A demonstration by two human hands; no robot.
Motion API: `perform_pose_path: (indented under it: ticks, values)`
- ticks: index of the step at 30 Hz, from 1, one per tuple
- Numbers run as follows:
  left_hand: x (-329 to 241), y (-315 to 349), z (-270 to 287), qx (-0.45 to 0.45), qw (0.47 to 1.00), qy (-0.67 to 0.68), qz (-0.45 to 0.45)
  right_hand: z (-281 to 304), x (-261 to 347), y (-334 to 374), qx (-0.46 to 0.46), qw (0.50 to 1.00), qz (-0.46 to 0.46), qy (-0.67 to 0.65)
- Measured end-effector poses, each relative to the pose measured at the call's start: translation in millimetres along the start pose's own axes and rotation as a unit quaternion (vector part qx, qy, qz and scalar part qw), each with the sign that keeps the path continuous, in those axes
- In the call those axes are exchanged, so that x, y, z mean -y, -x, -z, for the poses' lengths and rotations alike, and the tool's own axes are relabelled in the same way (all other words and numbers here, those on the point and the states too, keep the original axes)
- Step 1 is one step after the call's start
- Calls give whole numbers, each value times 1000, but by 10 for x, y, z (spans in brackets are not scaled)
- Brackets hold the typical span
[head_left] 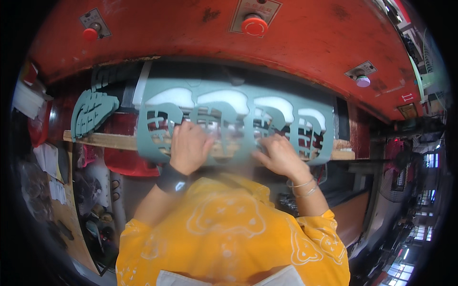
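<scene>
A grey-green sheet (186, 80) with rows of curved, slotted cut-outs lies across the work surface in front of me and droops over its near edge. White curved areas (222, 100) show through the openings. My left hand (190, 147) is closed at the left part of the sheet, its fingers bent over a strip between openings. Farther right, my right hand (282, 155) has its fingers curled on the sheet beside another opening. The fingertips of both hands are partly hidden and slightly blurred. A stack of slotted grey-green pieces (93, 113) stands to the left.
A red machine body (305, 40) spans the far side, with a large red push button (254, 25), a smaller red one (89, 34) and a pale one (362, 81). A wooden strip (102, 139) runs along the near edge. Below it at left hangs something red (131, 163).
</scene>
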State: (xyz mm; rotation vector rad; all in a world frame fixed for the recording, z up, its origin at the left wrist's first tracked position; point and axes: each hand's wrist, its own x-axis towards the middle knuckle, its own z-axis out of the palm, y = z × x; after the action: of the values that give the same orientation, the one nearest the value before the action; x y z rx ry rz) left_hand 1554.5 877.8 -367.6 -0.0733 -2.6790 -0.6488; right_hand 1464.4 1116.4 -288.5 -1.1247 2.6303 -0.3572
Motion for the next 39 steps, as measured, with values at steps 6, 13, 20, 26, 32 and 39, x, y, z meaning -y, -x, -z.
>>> perform_pose_path:
  ticks: [6, 13, 20, 26, 32, 39]
  values:
    - [-58, -442, 530, 135, 987, 85, -15, 838, -387, -876, 14, 967, -126, -223]
    - [848, -1863, 204, -125, 990, 38, 52, 49, -40, -2099, -215, 974, -52, -51]
    - [1150, -1924, -140, -17, 992, -111, 58, 229, -228, -2020, -245, 940, -42, -234]
    - [1099, -1959, -101, -29, 992, -108, 57, 327, -681, -1868, -228, 746, -29, -625]
    - [1111, -1934, -129, -14, 992, -103, 71, 438, -912, -1660, -288, 628, -40, -722]
    - [1108, -1966, -133, -39, 992, -98, 63, 381, -938, -1571, -277, 942, -120, -147]
